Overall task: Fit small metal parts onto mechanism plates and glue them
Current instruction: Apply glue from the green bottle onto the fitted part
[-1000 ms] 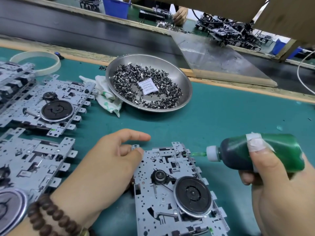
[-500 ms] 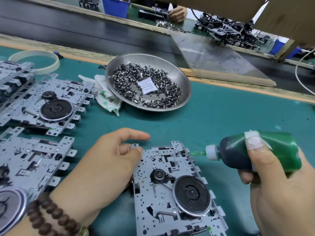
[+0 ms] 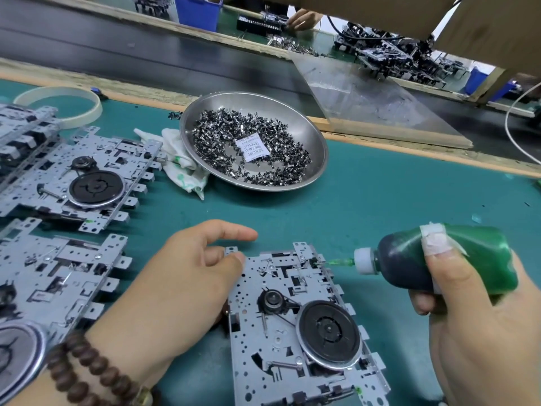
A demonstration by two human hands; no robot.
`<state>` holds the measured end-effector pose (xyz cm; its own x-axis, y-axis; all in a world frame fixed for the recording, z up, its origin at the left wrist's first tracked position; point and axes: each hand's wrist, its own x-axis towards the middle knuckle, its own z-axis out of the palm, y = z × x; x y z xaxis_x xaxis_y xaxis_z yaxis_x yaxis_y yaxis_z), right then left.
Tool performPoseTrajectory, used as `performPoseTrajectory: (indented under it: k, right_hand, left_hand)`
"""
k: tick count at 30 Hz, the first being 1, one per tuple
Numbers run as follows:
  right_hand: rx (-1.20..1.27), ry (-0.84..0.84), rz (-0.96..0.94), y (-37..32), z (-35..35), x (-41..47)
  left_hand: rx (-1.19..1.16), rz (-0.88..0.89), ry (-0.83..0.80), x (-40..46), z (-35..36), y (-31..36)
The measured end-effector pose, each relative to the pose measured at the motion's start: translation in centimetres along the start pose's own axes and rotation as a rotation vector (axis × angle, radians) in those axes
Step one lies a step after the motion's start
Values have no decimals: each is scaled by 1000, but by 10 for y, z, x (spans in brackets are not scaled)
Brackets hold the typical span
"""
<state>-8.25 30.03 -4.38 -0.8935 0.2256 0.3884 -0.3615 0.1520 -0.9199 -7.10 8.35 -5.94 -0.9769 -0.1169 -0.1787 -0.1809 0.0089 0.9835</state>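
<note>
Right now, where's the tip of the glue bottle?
Head view, lower right: the right hand holds the green glue bottle sideways, its nozzle tip at the far right edge of the mechanism plate that the left hand steadies.

A white cloth point(image 3: 181, 162) smeared with green lay crumpled on the green work mat point(image 3: 395, 200). Behind the cloth, toward the mat's far left corner, sat a pale ring of tape point(image 3: 63, 106). Beyond the mat's wooden far edge ran a dark conveyor belt point(image 3: 146, 57), and a clear plastic sheet point(image 3: 371, 101) sloped across it. Past the belt stood a blue bin point(image 3: 199, 8). A white cable point(image 3: 515, 127) curved in near the mat's far right corner.
</note>
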Motion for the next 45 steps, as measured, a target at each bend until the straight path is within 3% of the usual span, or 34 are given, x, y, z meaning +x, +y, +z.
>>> performPoseTrajectory:
  k: [45]
  right_hand:
    - [38, 45, 27, -9, 3, -1]
  left_hand:
    - [2, 14, 7, 1, -1, -3]
